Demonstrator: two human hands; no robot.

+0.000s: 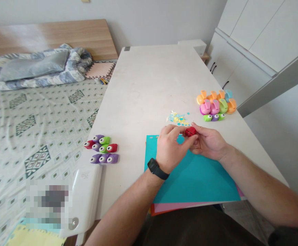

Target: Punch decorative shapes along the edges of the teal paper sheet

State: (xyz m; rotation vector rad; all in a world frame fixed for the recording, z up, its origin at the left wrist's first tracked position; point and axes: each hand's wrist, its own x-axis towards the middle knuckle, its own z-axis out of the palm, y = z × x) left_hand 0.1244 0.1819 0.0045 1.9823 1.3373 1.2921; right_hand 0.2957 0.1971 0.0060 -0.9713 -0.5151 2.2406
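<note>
Starting on the far left, we've got the bed (36, 136) with its patterned green sheet, a bundled blue-grey quilt (36, 66) up by the wooden headboard (48, 37), and a pink foam mat (100, 70) at its edge. Moving across to the desk (143, 85), a white plastic machine (86, 194) sits at the near corner, and just beyond it we see a cluster of purple, green and red craft punches (101, 148). Now to the centre, where the action is! A teal card sheet (197, 177) lies on top of pink and orange sheets (179, 207), and over it both grips are pinching a small red craft punch (190, 131). The left hand (168, 148), black watch (157, 168) on its wrist, presses its fingers onto the punch, while the right hand (207, 141) cradles it from the other side. Just past them, tiny blue and yellow paper shapes (178, 118) lie scattered, then comes a bunch of orange, pink, green and purple punches (215, 104). At the far end of the desk sits a closed white box (192, 47), and to the right the white cabinets (251, 44) are shut, so we can't see inside either
</note>
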